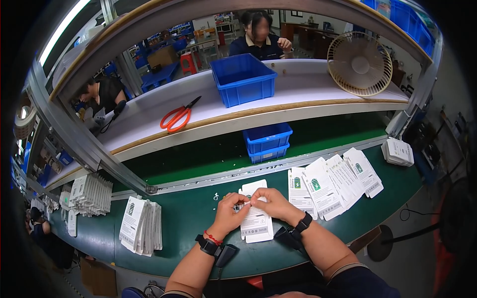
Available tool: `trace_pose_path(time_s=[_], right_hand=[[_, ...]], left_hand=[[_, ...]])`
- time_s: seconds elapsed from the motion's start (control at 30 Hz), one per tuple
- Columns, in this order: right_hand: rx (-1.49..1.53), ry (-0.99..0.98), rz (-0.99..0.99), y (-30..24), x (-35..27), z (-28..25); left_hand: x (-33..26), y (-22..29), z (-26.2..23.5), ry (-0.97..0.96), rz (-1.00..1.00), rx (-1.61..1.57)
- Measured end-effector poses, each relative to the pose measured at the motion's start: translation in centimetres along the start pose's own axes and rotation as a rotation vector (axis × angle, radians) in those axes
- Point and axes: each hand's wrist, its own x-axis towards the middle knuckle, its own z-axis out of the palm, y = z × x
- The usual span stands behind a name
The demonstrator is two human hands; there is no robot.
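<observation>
Head view: both hands meet over a white packet [256, 222] that lies flat on the green bench [198, 218], at its near middle. The left hand [229, 211] is curled, its fingertips pinched on the packet's upper left edge. The right hand [271, 201] is curled too, thumb and forefinger gripping the packet's top just beside the left fingertips, so the two hands almost touch. Each wrist wears a black strap; the left also has a red band.

Right of the packet a fan of like packets [333, 186] lies overlapping on the bench, and further right, well apart, sits a small white stack [398, 151]. Left of the packet stands a leaning pile [141, 226] of packets, and beyond it, further left, a row of white cards [92, 194].

Behind the packet, past the bench's metal rail, two blue bins [268, 143] sit stacked on a green belt. Above them on the white shelf [308, 82] are a larger blue bin [243, 79], orange scissors [177, 116] to its left and a beige fan [360, 63] to its right. Two other people sit beyond the shelf.
</observation>
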Motion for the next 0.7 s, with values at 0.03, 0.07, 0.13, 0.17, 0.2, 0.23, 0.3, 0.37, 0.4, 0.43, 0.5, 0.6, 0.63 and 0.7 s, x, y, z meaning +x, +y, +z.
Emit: trace_pose_path(time_s=[0.03, 0.07, 0.13, 0.17, 0.2, 0.23, 0.3, 0.37, 0.4, 0.43, 0.5, 0.6, 0.63, 0.7], right_hand=[[-0.001, 0.000, 0.000, 0.0, 0.0, 0.0], [-0.003, 0.001, 0.006, 0.1, 0.0, 0.0], [-0.006, 0.003, 0.012, 0.1, -0.1, -0.1], [-0.012, 0.005, 0.015, 0.1, -0.1, -0.2], [-0.017, 0.007, 0.019, 0.1, -0.1, -0.3], [-0.018, 0.007, 0.019, 0.2, -0.1, -0.3], [-0.006, 0.012, -0.003, 0.5, 0.0, -0.4], [-0.008, 0.011, -0.014, 0.7, 0.2, -0.3], [-0.004, -0.005, -0.033, 0.8, 0.6, 0.0], [0.001, -0.036, -0.042, 0.7, 0.8, 0.2], [-0.062, -0.018, -0.086, 0.4, 0.6, 0.0], [-0.053, -0.005, -0.083, 0.5, 0.1, -0.6], [-0.025, -0.002, -0.078, 1.0, 0.1, -1.0], [0.135, -0.097, 0.041, 0.5, 0.4, -0.7]], left_hand=[[0.0, 0.0, 0.0, 0.000, 0.000, 0.000], [0.0, 0.0, 0.1, -0.001, -0.003, 0.003], [0.0, 0.0, 0.1, -0.002, -0.006, 0.006], [0.1, 0.0, 0.2, -0.001, -0.002, -0.005], [0.1, 0.0, 0.3, 0.000, 0.001, -0.016], [0.2, 0.1, 0.3, 0.000, 0.002, -0.016], [0.3, 0.1, 0.4, 0.000, 0.007, -0.008], [0.4, 0.1, 0.3, 0.005, 0.004, -0.015], [0.2, 0.0, 0.0, 0.021, -0.006, -0.010], [0.1, -0.1, -0.2, 0.046, -0.019, 0.007], [0.1, -0.2, -0.2, 0.026, 0.045, 0.000], [0.5, 0.3, 0.4, 0.027, 0.079, -0.044], [0.8, 0.3, 0.7, 0.025, 0.111, -0.069], [0.2, 0.7, -0.7, 0.016, 0.038, -0.038]])
